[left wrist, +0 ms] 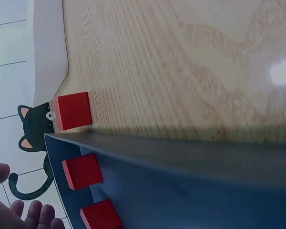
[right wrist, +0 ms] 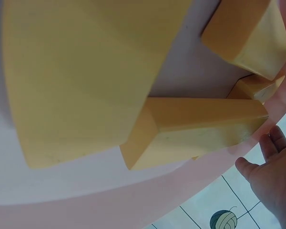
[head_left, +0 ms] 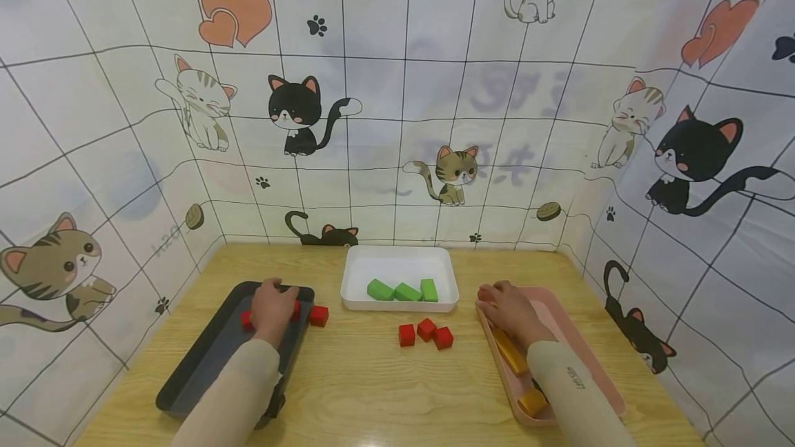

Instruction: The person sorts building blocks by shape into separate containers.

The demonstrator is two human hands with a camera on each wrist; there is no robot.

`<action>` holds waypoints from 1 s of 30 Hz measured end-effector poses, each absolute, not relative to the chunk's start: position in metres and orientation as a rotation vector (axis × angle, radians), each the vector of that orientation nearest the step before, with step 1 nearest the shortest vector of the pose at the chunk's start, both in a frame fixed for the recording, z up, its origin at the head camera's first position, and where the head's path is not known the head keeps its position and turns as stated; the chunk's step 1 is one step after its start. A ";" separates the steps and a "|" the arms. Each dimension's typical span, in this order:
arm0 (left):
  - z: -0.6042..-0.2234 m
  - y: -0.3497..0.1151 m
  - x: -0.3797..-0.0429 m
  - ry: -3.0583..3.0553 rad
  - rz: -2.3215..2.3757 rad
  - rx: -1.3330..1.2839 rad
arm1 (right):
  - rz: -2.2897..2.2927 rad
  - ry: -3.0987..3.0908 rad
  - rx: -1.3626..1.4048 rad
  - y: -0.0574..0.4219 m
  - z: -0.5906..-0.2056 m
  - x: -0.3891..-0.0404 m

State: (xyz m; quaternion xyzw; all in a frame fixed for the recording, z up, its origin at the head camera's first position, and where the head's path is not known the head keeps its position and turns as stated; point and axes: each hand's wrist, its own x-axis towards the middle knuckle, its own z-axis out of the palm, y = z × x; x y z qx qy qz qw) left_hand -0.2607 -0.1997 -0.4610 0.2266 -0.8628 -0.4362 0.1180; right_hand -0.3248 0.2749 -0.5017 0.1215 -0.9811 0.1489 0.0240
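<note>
My left hand point(head_left: 273, 309) is over the far end of a dark grey tray point(head_left: 205, 364). In the left wrist view its fingers point(left wrist: 34, 212) are loosely bent with nothing between them. Red cubes point(left wrist: 82, 171) lie in the tray beneath, partly hidden by the hand in the head view; another red cube point(head_left: 319, 316) sits just outside the rim. My right hand point(head_left: 512, 310) hovers at the far left corner of a pink tray point(head_left: 590, 357). Its fingers point(right wrist: 245, 167) are spread near long yellow-orange blocks point(right wrist: 200, 126) in the tray, and no block shows between them.
Between the trays, three red cubes point(head_left: 426, 329) lie grouped on the wooden table point(head_left: 348, 385). Behind them stands a white tray point(head_left: 397, 257) with three green blocks point(head_left: 408, 292). A cat-patterned sheet point(head_left: 385, 88) encloses the back and sides.
</note>
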 end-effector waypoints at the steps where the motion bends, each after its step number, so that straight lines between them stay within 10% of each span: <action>1: -0.460 -0.198 -0.261 -2.529 -1.283 0.653 | 0.459 -3.036 0.377 0.275 -0.502 -0.325; 30: -0.462 -0.136 -0.269 -2.536 -1.438 0.346 | 0.481 -3.057 0.357 0.277 -0.504 -0.328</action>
